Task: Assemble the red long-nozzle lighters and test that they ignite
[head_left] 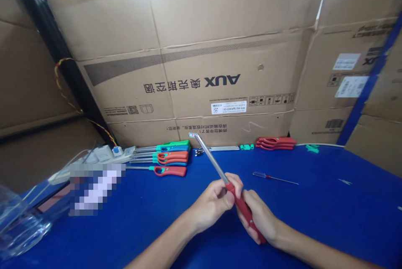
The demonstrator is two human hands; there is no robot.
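Near 6 o'clock on blue table (317,218), left hand (212,204) and right hand (257,216) wrap long red lighter (242,207): light, stiff; hold plastic handle (248,218), not thin metal tube (210,158).

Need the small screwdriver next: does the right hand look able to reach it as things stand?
Probably yes. Nothing visible lies between the right hand and the small screwdriver on the blue tabletop. But that hand grips a red-handled utility lighter, so it would likely need to let go first.
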